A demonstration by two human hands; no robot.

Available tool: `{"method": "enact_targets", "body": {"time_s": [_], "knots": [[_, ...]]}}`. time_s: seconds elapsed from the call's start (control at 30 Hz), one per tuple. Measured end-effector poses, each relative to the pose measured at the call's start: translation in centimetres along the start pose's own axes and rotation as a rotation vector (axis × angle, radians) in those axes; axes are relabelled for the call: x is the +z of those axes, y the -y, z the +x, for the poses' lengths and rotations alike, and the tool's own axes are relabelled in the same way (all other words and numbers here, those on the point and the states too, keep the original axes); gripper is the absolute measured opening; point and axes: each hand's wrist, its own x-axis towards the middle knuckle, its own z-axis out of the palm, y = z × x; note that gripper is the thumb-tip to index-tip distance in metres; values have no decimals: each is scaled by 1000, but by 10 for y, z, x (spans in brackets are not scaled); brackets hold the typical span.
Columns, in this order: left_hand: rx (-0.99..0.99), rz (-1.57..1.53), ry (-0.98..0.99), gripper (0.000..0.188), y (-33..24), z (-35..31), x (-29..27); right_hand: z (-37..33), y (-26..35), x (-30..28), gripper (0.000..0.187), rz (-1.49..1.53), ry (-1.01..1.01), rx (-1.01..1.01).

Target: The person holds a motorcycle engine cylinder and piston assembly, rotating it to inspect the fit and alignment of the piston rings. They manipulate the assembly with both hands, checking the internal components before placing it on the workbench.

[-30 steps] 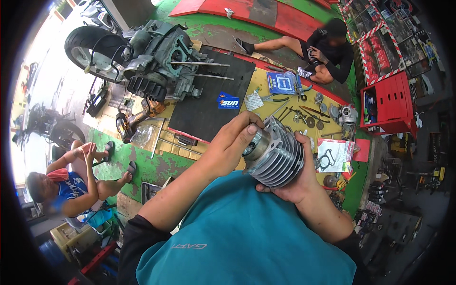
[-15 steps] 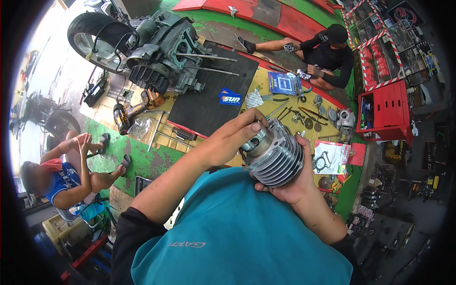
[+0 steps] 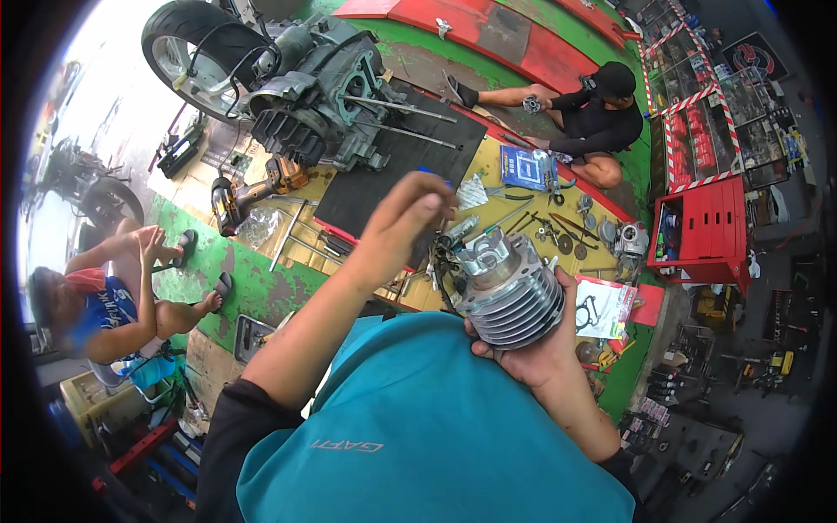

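Observation:
My right hand (image 3: 542, 356) grips a finned metal cylinder block (image 3: 516, 309) from below and the right side, in front of my chest. A shiny piston (image 3: 485, 258) sticks out of the block's upper left end, tilted up. Above and left of the piston is my left hand (image 3: 408, 216), apart from it. Its fingers are loosely bent and somewhat blurred, and nothing shows in them. Beyond it stands a partly dismantled engine (image 3: 327, 105) with two long studs (image 3: 405, 109) pointing right and a wheel (image 3: 196, 57) behind.
A cordless impact driver (image 3: 253, 192) lies on the cardboard left of a black mat (image 3: 418, 144). Gears, bolts and pliers (image 3: 523, 193) lie to the right, near a gasket packet (image 3: 602, 307). One person (image 3: 602, 122) sits at the far right, another (image 3: 122, 305) at the left. A red tool cabinet (image 3: 702, 235) stands right.
My left hand has come off the piston and moved up and left. The piston's top is now uncovered. The right hand keeps hold of the cylinder block, slightly lower and further right.

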Motion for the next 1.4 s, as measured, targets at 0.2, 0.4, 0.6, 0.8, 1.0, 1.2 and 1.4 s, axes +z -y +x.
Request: {"method": "enact_targets", "body": {"time_s": [0.2, 0.4, 0.6, 0.8, 1.0, 1.2, 1.4], "knots": [[-151, 166, -476, 13, 38, -47, -78, 5, 0, -11, 92, 30, 29, -7], [-58, 467, -782, 7, 88, -107, -155, 4, -6, -10, 92, 143, -53, -121], [-317, 903, -655, 16, 120, -131, -177, 10, -10, -26, 88, 67, -63, -185], [-366, 1352, -622, 37, 171, -122, -156, 5, -14, -22, 91, 135, -175, -219], [-506, 1398, -677, 47, 191, -107, -156, -4, -12, -31, 93, 112, -190, -226], [-470, 1207, -736, 52, 190, -115, -166, -8, -3, -38, 91, 109, -200, -225], [-206, 451, -638, 43, 121, -128, -103, -6, 10, -54, 82, 112, -124, -176]]}}
